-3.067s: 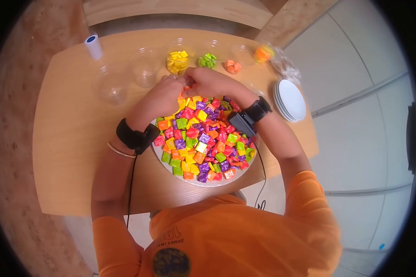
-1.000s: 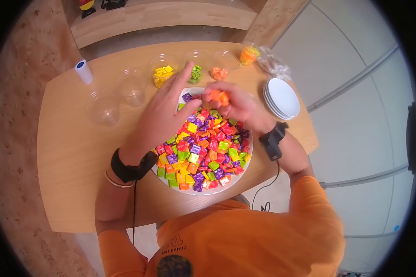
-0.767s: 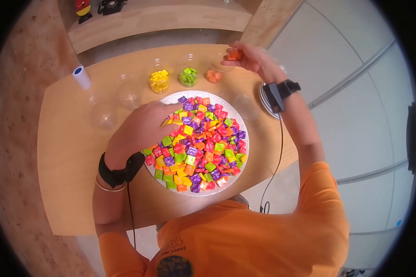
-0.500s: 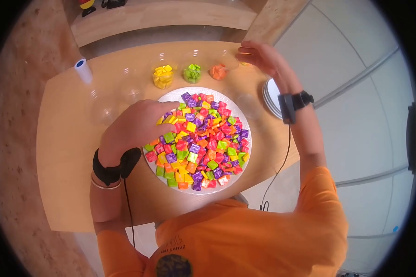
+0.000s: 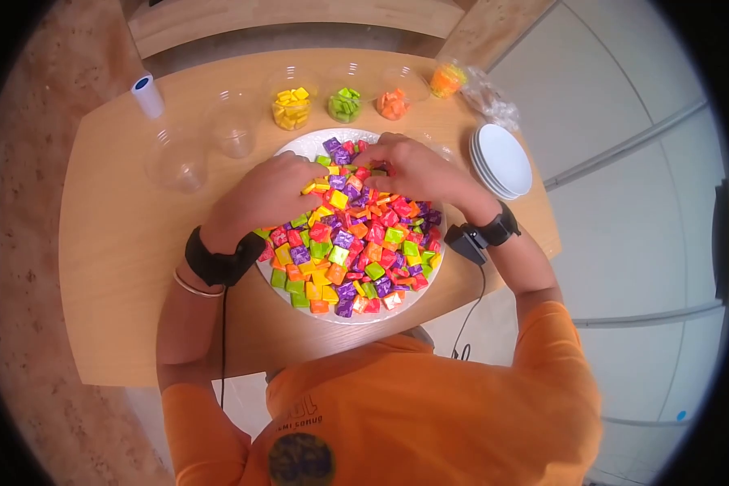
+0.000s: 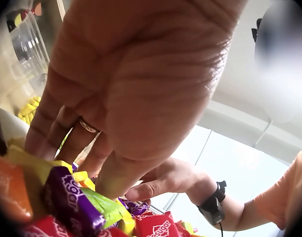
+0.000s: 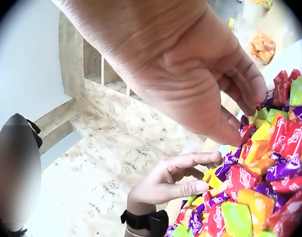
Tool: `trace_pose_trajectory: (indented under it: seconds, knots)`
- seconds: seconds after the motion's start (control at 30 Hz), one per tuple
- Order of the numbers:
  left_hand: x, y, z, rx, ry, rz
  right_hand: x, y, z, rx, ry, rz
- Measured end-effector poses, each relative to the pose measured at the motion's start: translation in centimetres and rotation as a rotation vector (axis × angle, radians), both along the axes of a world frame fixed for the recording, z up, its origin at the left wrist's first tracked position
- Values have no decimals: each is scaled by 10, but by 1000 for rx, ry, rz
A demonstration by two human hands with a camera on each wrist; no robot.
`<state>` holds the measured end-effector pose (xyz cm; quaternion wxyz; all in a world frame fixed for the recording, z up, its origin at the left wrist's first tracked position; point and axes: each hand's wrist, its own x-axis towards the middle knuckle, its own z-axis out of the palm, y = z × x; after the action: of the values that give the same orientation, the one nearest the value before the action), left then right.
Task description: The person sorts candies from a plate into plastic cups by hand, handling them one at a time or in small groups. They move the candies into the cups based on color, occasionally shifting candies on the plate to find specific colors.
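Observation:
A white plate (image 5: 419, 312) carries a heap of wrapped candies (image 5: 340, 255) in red, yellow, green, purple and orange. My left hand (image 5: 279, 190) is at the heap's upper left side, its thumb and index finger apart beside yellow candies (image 7: 212, 177). Its other fingers are partly hidden from above. My right hand (image 5: 413, 170) reaches down onto the far right part of the heap. The right thumb tip is right by a red candy (image 7: 247, 132), with the other fingers bent toward purple and green wrappers.
Along the table's far side stand clear cups of yellow candies (image 5: 292, 109), green candies (image 5: 344, 105) and orange candies (image 5: 393, 104). Two see-through cups (image 5: 233, 130) are at left, near a white roll (image 5: 147, 95). White saucers (image 5: 502, 160) are stacked at right, below a mixed candy cup (image 5: 447, 79).
My right hand carried orange candies to the far right cup, then came back to the heap without them. My left hand lifted briefly and came back to the heap's left side.

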<state>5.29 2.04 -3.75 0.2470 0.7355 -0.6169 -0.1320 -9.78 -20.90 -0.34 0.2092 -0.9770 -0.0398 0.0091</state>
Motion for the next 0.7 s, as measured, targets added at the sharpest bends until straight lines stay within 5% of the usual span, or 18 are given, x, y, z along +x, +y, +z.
trace_pose_trajectory:
  seconds: [0.1,0.3,0.43,0.7]
  knots:
    - [7,2,5,115,46,-56,7,5,0,-16,-6,166]
    - [11,3,-4,38,30,-58,19,22,12,27,279,-12]
    - [12,-1,-4,-47,47,-68,14,16,6,61,201,52]
    - [2,-6,8,-48,210,-74,-8,-24,17,532,268,-184]
